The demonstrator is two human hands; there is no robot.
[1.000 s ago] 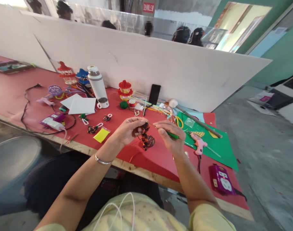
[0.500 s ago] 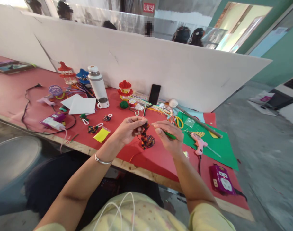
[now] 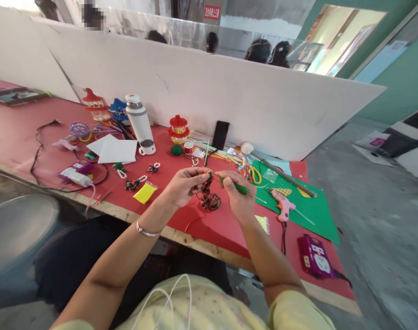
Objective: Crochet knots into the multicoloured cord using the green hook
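Note:
My left hand [image 3: 185, 187] is closed, thumb and fingers pinching the top of a knotted multicolour yarn piece [image 3: 206, 192] in black, orange and red. Its lower end hangs by a loose bundle of the same yarn [image 3: 214, 201] at the red tabletop. My right hand [image 3: 239, 195] is wrapped round a green-handled crochet hook [image 3: 242, 189], whose thin metal shaft sticks out to the right. The fingertips of both hands almost meet at the top of the yarn piece. What passes between them is too small to make out.
A yellow packet [image 3: 145, 192] and small beaded yarn pieces [image 3: 131, 184] lie left. Behind stand a white thermos [image 3: 140, 123], red lantern [image 3: 178, 128] and phone [image 3: 221, 135]. To the right are yellow-handled scissors [image 3: 255, 175], a pink glue gun [image 3: 283, 205] and a purple power strip [image 3: 315, 256].
My right hand has shifted slightly left and turned, so the hook's metal shaft now shows on its right. A pale yellow packet beside the right wrist is more exposed. My left hand stays almost still.

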